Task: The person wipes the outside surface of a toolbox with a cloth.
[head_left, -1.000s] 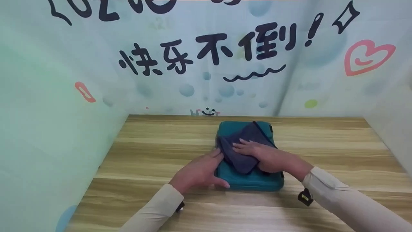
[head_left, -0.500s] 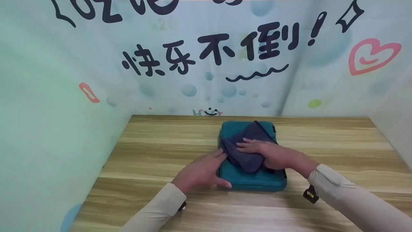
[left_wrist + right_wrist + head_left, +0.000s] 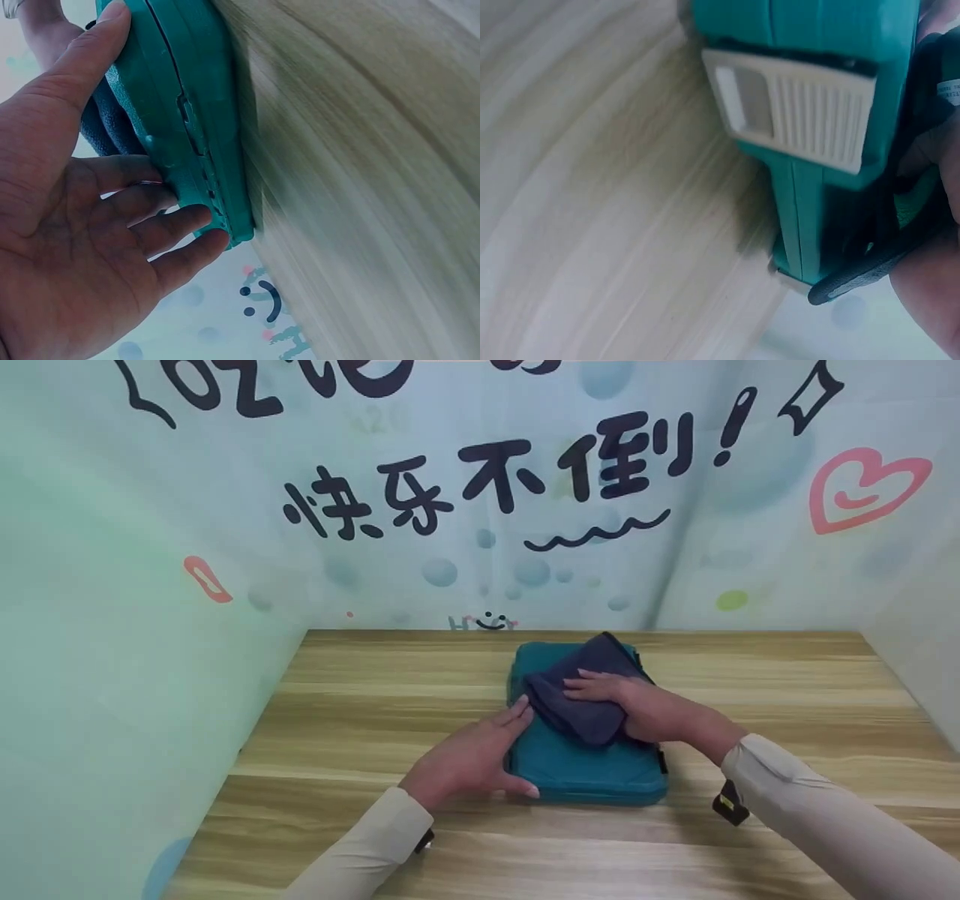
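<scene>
A teal plastic case [image 3: 592, 774] with rounded corners lies flat on the wooden table. Across its lid is a folded dark purple cloth [image 3: 592, 729], one corner reaching past the case's far edge. My right hand [image 3: 649, 709] rests flat on this cloth with extended fingers, pressing it to the lid. At the case's left side, my left hand [image 3: 469, 754] steadies it: spread fingers touch the long side, while the thumb sits by the near corner. The left wrist view shows the hinge side [image 3: 199, 142]. A pale ribbed latch [image 3: 795, 109] appears closed in the right wrist view.
The wooden tabletop [image 3: 360, 697] extends around the case on every side. A printed cloth backdrop [image 3: 420, 585] stands along the table's back edge, close behind the case, and more fabric panels flank both sides.
My right hand has slid the cloth toward the far right over the lid, baring more of the near part. The left hand keeps its place at the case's side.
</scene>
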A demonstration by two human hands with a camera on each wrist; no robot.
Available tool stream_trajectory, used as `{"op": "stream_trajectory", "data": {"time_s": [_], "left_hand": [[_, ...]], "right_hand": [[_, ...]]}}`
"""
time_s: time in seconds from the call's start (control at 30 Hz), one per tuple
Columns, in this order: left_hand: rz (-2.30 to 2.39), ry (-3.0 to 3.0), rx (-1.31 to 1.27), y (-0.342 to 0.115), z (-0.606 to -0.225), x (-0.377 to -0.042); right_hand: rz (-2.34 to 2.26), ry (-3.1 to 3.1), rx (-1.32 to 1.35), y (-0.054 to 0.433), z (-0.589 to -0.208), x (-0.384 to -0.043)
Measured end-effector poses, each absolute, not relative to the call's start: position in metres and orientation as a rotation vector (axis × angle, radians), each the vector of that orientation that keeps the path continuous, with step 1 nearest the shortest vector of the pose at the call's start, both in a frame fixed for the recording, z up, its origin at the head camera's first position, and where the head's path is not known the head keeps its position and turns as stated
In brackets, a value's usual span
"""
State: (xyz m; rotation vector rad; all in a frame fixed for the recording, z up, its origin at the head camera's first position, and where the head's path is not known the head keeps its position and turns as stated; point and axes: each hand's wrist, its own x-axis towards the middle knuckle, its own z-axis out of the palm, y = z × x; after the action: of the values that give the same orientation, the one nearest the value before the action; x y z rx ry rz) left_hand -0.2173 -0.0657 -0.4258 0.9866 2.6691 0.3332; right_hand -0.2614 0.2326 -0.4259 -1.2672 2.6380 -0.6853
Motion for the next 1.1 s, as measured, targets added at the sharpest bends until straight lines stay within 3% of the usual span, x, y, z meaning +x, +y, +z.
{"op": "stream_trajectory", "data": {"time_s": [0.4, 1.1], "left_hand": [[0.382, 2.652, 0.962, -0.067, -0.425, -0.216], [0.446, 2.674, 0.981, -0.072, -0.434, -0.218]], "right_hand": [[-0.666, 2.684, -1.192, 0.236, -0.426, -0.274], [-0.548, 2.69, -1.168, 0.222, -0.421, -0.263]]}}
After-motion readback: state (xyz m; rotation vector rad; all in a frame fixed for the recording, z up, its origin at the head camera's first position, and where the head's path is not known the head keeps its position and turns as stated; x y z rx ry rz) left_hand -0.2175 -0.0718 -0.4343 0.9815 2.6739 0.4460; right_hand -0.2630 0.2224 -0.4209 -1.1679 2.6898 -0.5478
